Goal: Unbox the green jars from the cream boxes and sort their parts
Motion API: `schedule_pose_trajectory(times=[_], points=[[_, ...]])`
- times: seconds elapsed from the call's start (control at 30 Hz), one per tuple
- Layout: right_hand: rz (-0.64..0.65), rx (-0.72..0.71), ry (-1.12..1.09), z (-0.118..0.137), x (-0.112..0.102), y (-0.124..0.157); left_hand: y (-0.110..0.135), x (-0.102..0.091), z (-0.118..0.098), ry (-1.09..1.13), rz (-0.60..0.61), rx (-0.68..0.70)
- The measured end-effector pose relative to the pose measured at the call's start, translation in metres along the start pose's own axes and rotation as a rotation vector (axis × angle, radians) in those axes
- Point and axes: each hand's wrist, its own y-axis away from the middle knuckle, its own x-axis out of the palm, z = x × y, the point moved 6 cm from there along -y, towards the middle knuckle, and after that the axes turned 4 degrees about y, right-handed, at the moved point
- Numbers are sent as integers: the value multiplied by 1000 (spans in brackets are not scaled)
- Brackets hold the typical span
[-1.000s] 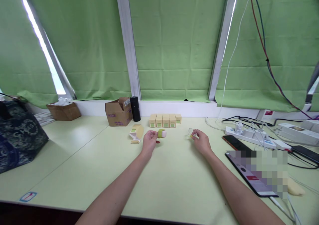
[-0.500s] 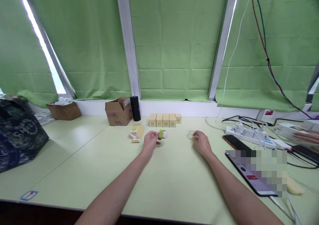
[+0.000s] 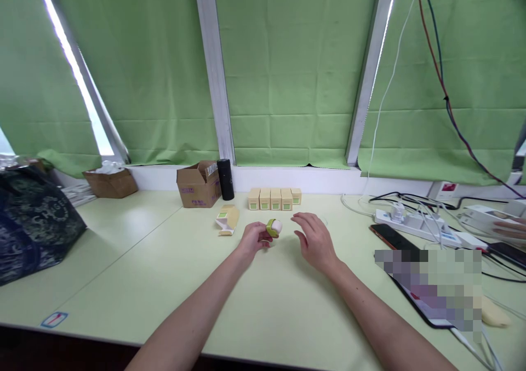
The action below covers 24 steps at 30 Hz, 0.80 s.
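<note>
My left hand [image 3: 251,240] is closed on a small white rounded thing with a green band [image 3: 274,228], held just above the table. Its exact kind is too small to make out. To the right of it, my right hand [image 3: 318,245] is open, fingers apart and pointing toward the white thing without touching it. Behind that hand only a faint clear outline shows on the table. An opened small carton [image 3: 232,217] lies to the left beyond my left hand. Farther back stands a row of several small tan boxes [image 3: 275,198] with green labels.
Along the back are a cardboard box [image 3: 195,191] and a black cylinder [image 3: 225,179]. A dark patterned bag [image 3: 36,223] stands at left. To the right lie a power strip [image 3: 415,226] with cables, a phone [image 3: 392,237], a tablet [image 3: 427,308] and another person's hand [image 3: 512,229].
My right hand has let go of the small clear and yellow thing and moved left, its fingers opening. My left hand has shifted slightly right and turned the green-banded thing.
</note>
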Motion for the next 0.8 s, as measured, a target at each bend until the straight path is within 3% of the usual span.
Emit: schedule_pose_trajectory(times=[0.17,0.6,0.8], points=[[67,-77,-68,25,8,4,2,8,4,-15,59,-44],[132,-18,-151,24,14,6,13,21,5,-70,170,-31],[70,128,-389,15,13,3,11,20,3,-60,172,-30]])
